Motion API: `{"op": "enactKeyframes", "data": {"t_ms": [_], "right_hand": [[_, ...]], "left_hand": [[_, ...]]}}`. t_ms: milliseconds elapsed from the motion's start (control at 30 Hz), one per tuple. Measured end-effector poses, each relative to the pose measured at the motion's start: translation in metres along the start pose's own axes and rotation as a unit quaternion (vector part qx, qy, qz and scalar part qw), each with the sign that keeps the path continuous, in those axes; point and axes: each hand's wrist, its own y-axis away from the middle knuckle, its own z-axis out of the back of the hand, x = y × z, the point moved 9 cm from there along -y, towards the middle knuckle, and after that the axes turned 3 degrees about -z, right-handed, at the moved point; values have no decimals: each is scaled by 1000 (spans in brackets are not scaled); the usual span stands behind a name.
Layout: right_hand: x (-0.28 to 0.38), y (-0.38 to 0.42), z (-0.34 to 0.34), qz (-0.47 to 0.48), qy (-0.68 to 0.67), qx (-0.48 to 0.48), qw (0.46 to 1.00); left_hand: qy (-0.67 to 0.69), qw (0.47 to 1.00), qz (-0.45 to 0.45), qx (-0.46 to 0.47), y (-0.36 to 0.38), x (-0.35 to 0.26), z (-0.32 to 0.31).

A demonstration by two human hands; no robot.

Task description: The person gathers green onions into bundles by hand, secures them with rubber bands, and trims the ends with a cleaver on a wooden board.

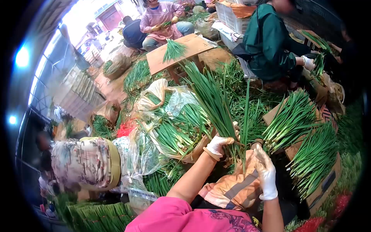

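My left hand (220,147), in a white glove, is wrapped round a bunch of garlic chives (211,102) with long green leaves pointing up and away. Their lower ends hang below the fist beside an orange cloth with grey bands (235,185) over my lap. A little to the right, my right hand (266,170), also gloved, is raised with its fingers stretched out and holds nothing that I can see. Between the hands, a few separate stalks (246,123) stand upright; what supports them is hidden.
Cut chives (293,120) lie on cardboard to my right. An open plastic bag of chives (174,131) sits at front left. Beyond is a low wooden table (154,63). Co-workers sit ahead: one in pink (160,19), one in dark green (266,42). Another person's floral back (83,162) is at left.
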Motion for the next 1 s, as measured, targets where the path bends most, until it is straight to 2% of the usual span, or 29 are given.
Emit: {"op": "enactKeyframes", "data": {"t_ms": [33,67,133,167,200,233,267,300,333,400,433,467,533,567,633,667,700,733,767,800,867,900,967,1000], "right_hand": [[-12,-5,-10,-41,-107,21,993],[-6,-10,-17,-40,-141,42,988],[-22,-22,-28,-158,-203,66,964],[-23,-36,-33,-118,-200,80,969],[-20,-48,-34,-77,-196,91,973],[-10,-59,-35,-116,-187,94,971],[-16,-80,-38,-133,-248,98,955],[7,-90,-34,-125,-276,47,952],[14,-101,-33,-99,-318,66,941],[73,-123,-34,0,-318,34,947],[97,-127,-42,-37,-316,73,945],[108,-127,-50,-74,-314,113,940],[118,-127,-57,-28,-248,139,958],[122,-127,-64,-4,-215,156,964],[120,-119,-75,-7,-259,128,957],[118,-113,-81,-11,-282,113,953],[127,-105,-76,29,-251,55,966],[129,-110,-76,44,-251,69,965],[139,-112,-63,86,-276,38,957],[158,-109,-46,125,-300,5,946],[183,-128,-1,200,-236,-27,951],[192,-130,9,178,-355,-80,914],[215,-128,33,161,-385,-138,898],[224,-126,50,160,-300,-141,930]], "left_hand": [[4,1000,4,6,5,-2,3],[-4,1000,7,23,12,-5,2],[-18,998,15,60,28,-16,-13],[-56,997,19,44,37,-18,-15],[-96,991,62,75,40,-9,-6],[-134,982,80,109,46,-8,-12],[-172,970,98,142,52,-5,-17],[-186,960,132,163,60,3,-18],[-194,953,149,176,66,10,-19],[-209,940,183,200,76,23,-21],[-219,931,166,239,79,22,-31],[-221,941,141,215,77,19,-31],[-230,956,85,163,70,4,-35],[-187,964,12,191,66,-14,-56],[-257,959,-80,90,56,-40,-55],[-271,948,-155,60,49,-41,-45],[-307,938,-160,7,45,-41,-34],[-354,908,-225,-2,44,-45,-34],[-399,870,-288,-19,44,-48,-34],[-510,803,-305,-34,52,-41,-28],[-631,740,-232,8,56,22,31],[-681,718,-144,25,65,55,63],[-757,649,29,62,94,118,124],[-782,607,119,78,119,148,161]]}}
